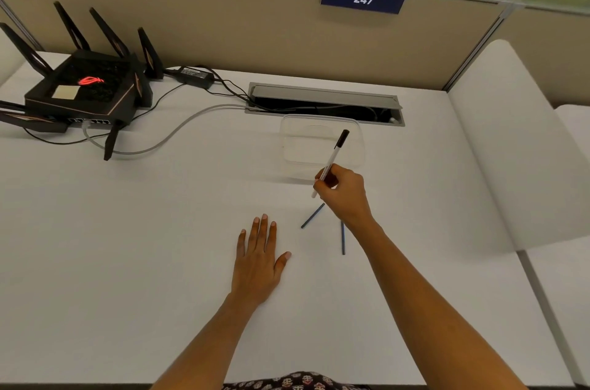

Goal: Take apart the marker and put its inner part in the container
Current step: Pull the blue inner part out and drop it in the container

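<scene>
My right hand grips a white marker with a black cap, held tilted, cap end up and pointing toward the far right. The marker's upper half overlaps a clear plastic container that stands on the white desk just beyond my hand. Two thin dark blue inner rods lie on the desk: one just left of my right wrist, the other partly under my forearm. My left hand rests flat on the desk, palm down, fingers spread, holding nothing.
A black router with several antennas sits at the far left, with a power brick and cables running to an open cable slot behind the container. A beige partition wall stands at the back, a white divider at the right.
</scene>
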